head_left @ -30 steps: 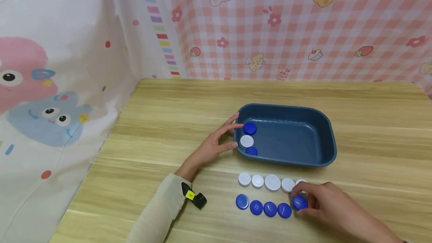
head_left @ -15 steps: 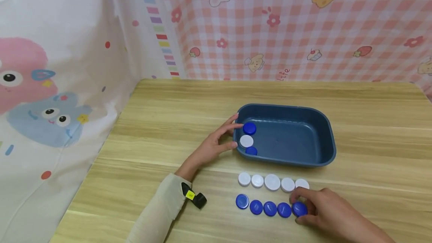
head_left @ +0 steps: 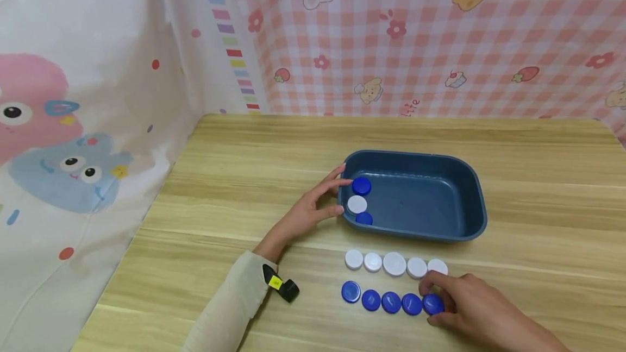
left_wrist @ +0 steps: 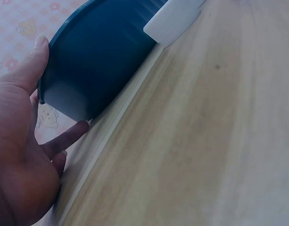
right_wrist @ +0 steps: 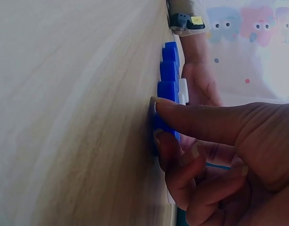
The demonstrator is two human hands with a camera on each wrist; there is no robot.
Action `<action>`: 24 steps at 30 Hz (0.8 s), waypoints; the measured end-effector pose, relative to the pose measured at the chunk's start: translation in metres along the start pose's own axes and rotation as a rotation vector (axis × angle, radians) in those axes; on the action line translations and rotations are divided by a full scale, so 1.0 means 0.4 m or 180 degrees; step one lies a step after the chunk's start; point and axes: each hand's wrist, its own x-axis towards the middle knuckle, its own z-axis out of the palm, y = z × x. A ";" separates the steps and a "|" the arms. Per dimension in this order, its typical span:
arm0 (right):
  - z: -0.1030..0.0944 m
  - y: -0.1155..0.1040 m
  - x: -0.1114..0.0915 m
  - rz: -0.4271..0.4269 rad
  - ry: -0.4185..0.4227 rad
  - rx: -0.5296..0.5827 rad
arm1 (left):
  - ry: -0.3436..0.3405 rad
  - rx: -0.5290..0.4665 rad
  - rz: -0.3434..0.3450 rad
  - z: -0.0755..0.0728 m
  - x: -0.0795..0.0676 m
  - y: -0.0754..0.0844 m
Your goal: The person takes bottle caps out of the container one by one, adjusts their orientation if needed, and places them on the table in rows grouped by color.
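Observation:
My right hand (head_left: pixel 471 306) pinches a blue bottle cap (head_left: pixel 433 304) between thumb and curled index finger, at the right end of a row of blue caps (head_left: pixel 391 302). In the right wrist view the thumb (right_wrist: pixel 201 120) lies against this cap, low over the table. Just behind runs a row of white bottle caps (head_left: pixel 394 264). My left hand (head_left: pixel 309 208) touches the left end of a dark blue plastic basin (head_left: pixel 473 200) with spread, fairly straight fingers. Inside that end lie two blue caps and a white cap (head_left: pixel 357 205).
Pale wood-grain table (head_left: pixel 235 178) surrounds the basin and caps. A pink checked cloth (head_left: pixel 420 31) hangs behind its far edge, and a white cartoon cloth (head_left: pixel 112 96) covers the left side. A black wrist camera (head_left: pixel 288 289) sits on the left sleeve.
The right hand has brought its blue cap slightly toward the near side, into line with the other blue caps. The rightmost white cap shows more fully. The left hand and basin stay put.

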 end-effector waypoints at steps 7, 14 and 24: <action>0.004 -0.004 0.002 0.0035 0.0011 -0.0033 | 0.0010 -0.0015 0.0011 0.001 0.000 -0.004; 0.004 -0.006 -0.001 0.0057 -0.0029 -0.0093 | 0.0018 -0.0014 0.0015 0.001 -0.001 -0.003; -0.033 -0.020 -0.025 -0.0326 0.0220 -0.0341 | 0.0011 -0.0019 0.0018 0.000 0.001 -0.005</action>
